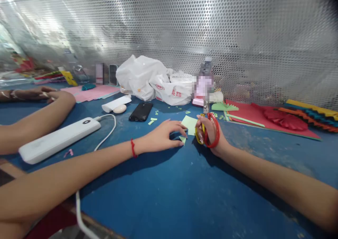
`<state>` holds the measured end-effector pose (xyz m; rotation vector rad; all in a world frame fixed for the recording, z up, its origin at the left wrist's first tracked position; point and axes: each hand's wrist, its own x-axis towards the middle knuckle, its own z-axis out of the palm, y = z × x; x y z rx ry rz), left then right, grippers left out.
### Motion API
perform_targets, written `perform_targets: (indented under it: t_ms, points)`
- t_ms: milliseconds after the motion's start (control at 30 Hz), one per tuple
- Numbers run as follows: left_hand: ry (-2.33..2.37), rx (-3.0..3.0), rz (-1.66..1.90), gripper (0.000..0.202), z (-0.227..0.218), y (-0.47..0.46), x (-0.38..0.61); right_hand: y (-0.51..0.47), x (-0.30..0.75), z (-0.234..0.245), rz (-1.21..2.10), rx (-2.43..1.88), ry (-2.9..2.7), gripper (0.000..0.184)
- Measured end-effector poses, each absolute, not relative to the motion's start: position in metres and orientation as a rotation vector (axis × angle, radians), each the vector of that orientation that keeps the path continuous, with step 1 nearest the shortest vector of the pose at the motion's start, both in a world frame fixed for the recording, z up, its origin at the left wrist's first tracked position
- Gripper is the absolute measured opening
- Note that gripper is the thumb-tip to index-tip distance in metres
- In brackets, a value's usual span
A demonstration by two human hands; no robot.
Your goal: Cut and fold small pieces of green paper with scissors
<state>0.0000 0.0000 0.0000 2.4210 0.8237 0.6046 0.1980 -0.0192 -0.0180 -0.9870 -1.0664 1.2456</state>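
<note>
The right hand [208, 133] grips red-and-yellow scissors [211, 129], fingers closed through the handles, beside a light green paper [189, 123] that the left hand [163, 136] presses flat with spread fingertips — a cutting step, I judge, needing careful blade alignment. All rests on a scratched blue table [185, 193] — a perforated metal wall [185, 27] behind.

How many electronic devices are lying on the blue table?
2: a black phone lies face down near the white plastic bags, and a white power bank with its cable sits at left. More may be hidden behind the bags.
</note>
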Motion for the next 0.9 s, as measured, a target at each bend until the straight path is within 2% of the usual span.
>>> perform_targets:
  t_ms: [67,233,400,533,700,900]
  points:
    - [0.834,2.363,0.619,0.026,-0.008,-0.005,0.006,-0.018,0.198,-0.019,1.247,-0.989,-1.064,0.032]
    - [0.922,2.127,0.749,0.048,-0.013,0.000,0.003,-0.016,0.198,-0.021,1.239,-1.008,-1.087,0.036]
    - [0.750,2.401,0.599,0.029,-0.005,-0.008,0.004,-0.019,0.197,-0.020,1.216,-1.008,-1.019,0.038]
    - [0.562,2.461,0.561,0.014,-0.005,-0.012,0.003,-0.022,0.198,-0.020,1.026,-0.960,-1.071,0.036]
    - [0.401,2.478,0.517,0.005,-0.007,-0.010,0.002,-0.019,0.201,-0.025,0.978,-1.144,-1.214,0.029]
    - [0.185,2.793,0.417,0.030,-0.005,-0.015,0.000,-0.015,0.204,-0.029,0.764,-1.240,-1.424,0.022]
